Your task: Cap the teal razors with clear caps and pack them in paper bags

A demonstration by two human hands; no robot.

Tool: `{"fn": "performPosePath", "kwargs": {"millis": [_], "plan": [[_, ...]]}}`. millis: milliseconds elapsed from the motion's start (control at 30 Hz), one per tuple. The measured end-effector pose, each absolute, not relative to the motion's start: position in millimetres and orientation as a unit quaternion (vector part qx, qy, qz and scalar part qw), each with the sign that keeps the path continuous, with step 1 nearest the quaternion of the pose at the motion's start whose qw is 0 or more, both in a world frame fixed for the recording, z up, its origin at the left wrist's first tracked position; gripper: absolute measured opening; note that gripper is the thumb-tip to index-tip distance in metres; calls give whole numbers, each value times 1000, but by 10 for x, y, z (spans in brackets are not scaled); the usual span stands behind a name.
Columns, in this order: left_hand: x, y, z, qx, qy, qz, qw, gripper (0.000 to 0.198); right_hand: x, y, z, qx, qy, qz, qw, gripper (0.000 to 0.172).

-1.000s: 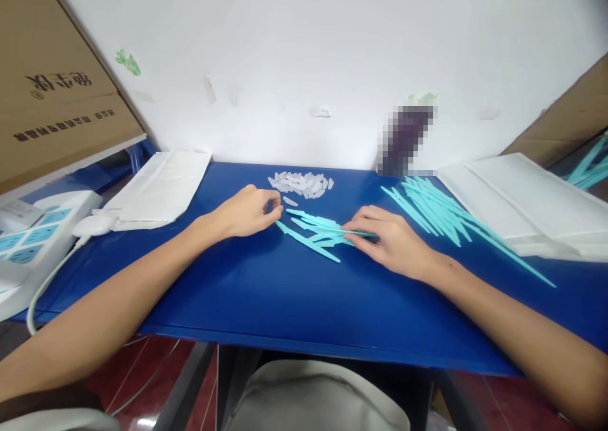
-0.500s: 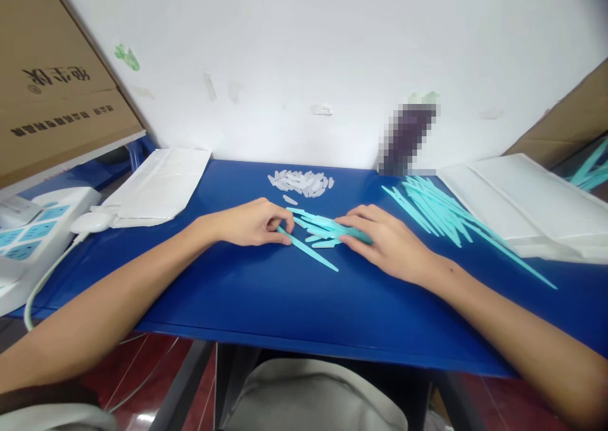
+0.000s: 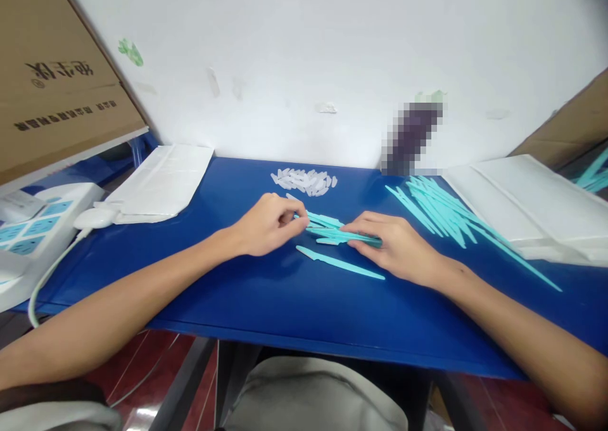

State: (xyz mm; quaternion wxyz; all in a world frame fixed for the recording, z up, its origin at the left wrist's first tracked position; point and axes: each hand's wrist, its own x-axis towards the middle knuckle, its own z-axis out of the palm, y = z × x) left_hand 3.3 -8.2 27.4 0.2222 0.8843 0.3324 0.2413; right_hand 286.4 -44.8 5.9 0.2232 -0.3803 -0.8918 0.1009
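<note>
My right hand (image 3: 392, 238) pinches teal razors (image 3: 329, 234): light, stiff, I'd guess, best held mid-length; my left hand (image 3: 270, 227) curls, grip unclear.

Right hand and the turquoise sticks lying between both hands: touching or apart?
Touching. The head view shows the right hand closed around the ends of several turquoise sticks, with no gap visible.
</note>
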Motion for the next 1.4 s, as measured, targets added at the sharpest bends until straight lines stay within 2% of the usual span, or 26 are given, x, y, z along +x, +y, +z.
{"fn": "performPosePath", "kwargs": {"millis": [200, 400, 500, 600, 733, 833, 1000, 1133, 1267, 1400], "plan": [[-149, 28, 224, 863, 375, 288, 180, 27, 2707, -540, 6, -371, -895, 97, 228, 28], [-141, -29, 33, 912, 283, 291, 52, 44, 2765, -536, 51, -366, -904, 90, 203, 29], [-27, -142, 23, 927, 221, 294, 69, 36, 2791, -531, 105, -379, -898, 102, 200, 30], [81, -263, 41, 949, 139, 275, 63, 23, 2835, -504, 161, -404, -878, 82, 243, 30], [107, -307, 87, 978, 108, 175, 38, 43, 2943, -423, 201, -480, -821, 73, 301, 28], [41, -237, 126, 986, 102, 122, 53, 37, 2972, -390, 197, -503, -791, 136, 321, 27], [-86, -104, 141, 975, 109, 153, 119, 19, 2850, -482, 174, -468, -797, 246, 291, 26], [-92, -99, 97, 963, 97, 197, 155, 17, 2753, -569, 133, -431, -842, 195, 261, 25], [-62, -162, 117, 978, 59, 193, 49, 23, 2732, -584, 93, -410, -869, 142, 240, 26], [-55, -201, 185, 976, 61, 205, -38, 25, 2720, -588, 98, -409, -869, 140, 243, 25]]}}
